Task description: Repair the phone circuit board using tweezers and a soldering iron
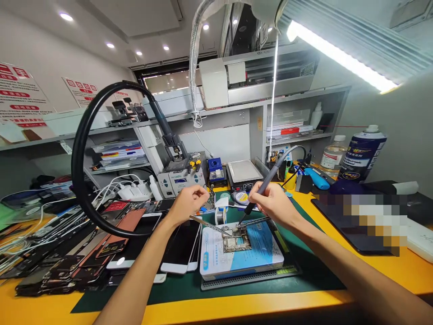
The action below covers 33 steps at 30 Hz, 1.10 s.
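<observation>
Yellow tabletop point(216, 311) edge lies closest, just under both forearms. How much room is there around the work?

Not much on the left, where phones point(181, 246) crowd up to the green mat point(182, 293). There's more open mat to the right.

And the board?

A bare phone logic board point(237, 241) lies on a blue-and-white printed pad point(260, 259), on that mat, in front of the hands.

What are the hands doing?

The right hand point(274, 203) closes its fingers round a soldering iron point(265, 185), tip down at the board's upper edge. The left hand point(187, 205) has its fingers curled. A steel tool point(209, 225) runs from under it to the board, but I can't tell if it's gripped.

Any readable writing?

No, the spray can point(363, 153) label is too small to read.
</observation>
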{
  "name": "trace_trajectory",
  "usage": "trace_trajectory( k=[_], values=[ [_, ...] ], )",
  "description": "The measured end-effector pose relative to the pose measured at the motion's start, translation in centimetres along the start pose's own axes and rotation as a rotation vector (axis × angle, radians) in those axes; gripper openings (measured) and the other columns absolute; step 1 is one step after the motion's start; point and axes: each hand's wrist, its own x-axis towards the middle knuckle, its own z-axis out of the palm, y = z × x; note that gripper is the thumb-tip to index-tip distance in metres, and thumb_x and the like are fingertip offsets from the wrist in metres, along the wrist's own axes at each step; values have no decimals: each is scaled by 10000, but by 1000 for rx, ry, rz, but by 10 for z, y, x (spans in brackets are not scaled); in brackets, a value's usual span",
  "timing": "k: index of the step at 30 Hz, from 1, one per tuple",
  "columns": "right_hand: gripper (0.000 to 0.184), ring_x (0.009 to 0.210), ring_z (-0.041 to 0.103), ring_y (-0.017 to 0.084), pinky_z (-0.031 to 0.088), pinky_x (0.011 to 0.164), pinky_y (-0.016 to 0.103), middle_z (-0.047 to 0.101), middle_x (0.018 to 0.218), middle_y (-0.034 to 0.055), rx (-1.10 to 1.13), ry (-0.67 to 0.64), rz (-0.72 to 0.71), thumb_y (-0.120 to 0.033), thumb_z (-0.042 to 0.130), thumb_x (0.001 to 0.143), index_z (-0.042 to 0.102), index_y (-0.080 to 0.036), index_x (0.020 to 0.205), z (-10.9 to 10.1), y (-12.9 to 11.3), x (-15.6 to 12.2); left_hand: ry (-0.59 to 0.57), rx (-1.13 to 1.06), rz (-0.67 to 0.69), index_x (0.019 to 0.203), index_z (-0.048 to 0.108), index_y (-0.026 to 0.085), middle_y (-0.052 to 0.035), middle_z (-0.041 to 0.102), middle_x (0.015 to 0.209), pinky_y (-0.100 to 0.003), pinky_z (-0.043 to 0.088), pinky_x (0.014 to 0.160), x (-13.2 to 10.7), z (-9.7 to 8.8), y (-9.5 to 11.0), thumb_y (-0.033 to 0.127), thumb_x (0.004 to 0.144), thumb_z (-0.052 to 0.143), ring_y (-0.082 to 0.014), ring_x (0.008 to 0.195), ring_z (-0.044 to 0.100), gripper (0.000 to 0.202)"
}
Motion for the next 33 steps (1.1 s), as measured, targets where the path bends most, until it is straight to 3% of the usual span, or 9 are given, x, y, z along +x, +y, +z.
trace_trajectory(
  k=[6, 12, 14, 17, 21, 26, 30, 33],
  values=[
    [183, 449, 368, 106, 268, 458, 267, 447, 494, -66, -38, -11, -5, -369, 599, 728, 548, -224, 629, -1, -3, -5, 84, -223, -10, 853, 642, 134, 37, 576, 693, -190, 357, 494, -4, 13, -5, 368, 913, 742, -69, 539, 458, 262],
    [168, 530, 410, 123, 295, 503, 277, 496, 560, -42, -109, -22, -28, -336, 604, 718, 561, -217, 607, 3, -6, -9, 3, -416, -38, 766, 655, 127, -13, 609, 654, -220, 286, 478, -19, 9, 9, 393, 743, 759, -75, 493, 428, 287],
    [171, 519, 403, 122, 293, 496, 276, 490, 556, -46, -122, -22, -25, -337, 607, 731, 567, -219, 614, 3, -7, -11, 42, -460, -7, 768, 653, 136, -15, 590, 640, -233, 266, 472, -24, 7, 11, 394, 742, 710, -89, 489, 424, 265],
    [172, 505, 403, 123, 295, 477, 272, 493, 550, -43, -135, -14, -17, -334, 623, 746, 583, -220, 624, 4, -7, -13, 189, -499, 110, 773, 634, 168, 3, 515, 629, -264, 280, 493, -31, 6, 13, 375, 739, 631, -120, 528, 411, 210],
    [183, 492, 413, 126, 300, 455, 266, 490, 536, -40, -180, -1, -28, -335, 643, 755, 600, -218, 622, 5, -5, -14, 321, -475, 310, 799, 653, 193, -37, 581, 793, -337, 416, 656, -42, 13, 17, 340, 747, 614, -188, 718, 507, 161],
    [188, 468, 401, 119, 297, 435, 255, 474, 521, -45, -195, 4, -28, -340, 658, 764, 610, -217, 630, 6, -4, -17, 243, -443, 425, 924, 743, 192, -70, 683, 942, -386, 471, 875, -51, 20, 25, 329, 872, 585, -255, 970, 611, 215],
    [202, 444, 396, 119, 291, 424, 258, 456, 492, -49, -208, 14, -13, -361, 682, 763, 619, -221, 632, 6, -6, -18, 167, -399, 532, 1209, 753, 189, -120, 720, 1228, -477, 438, 1100, -56, 19, 28, 469, 1026, 488, -327, 1233, 608, 427],
    [215, 424, 396, 122, 304, 421, 267, 461, 455, -44, -221, 44, -21, -381, 695, 750, 630, -224, 619, 5, -8, -17, 172, -276, 627, 1346, 697, 188, -134, 680, 1353, -530, 401, 1170, -59, 19, 28, 559, 1030, 512, -352, 1319, 568, 522]
  ],
)
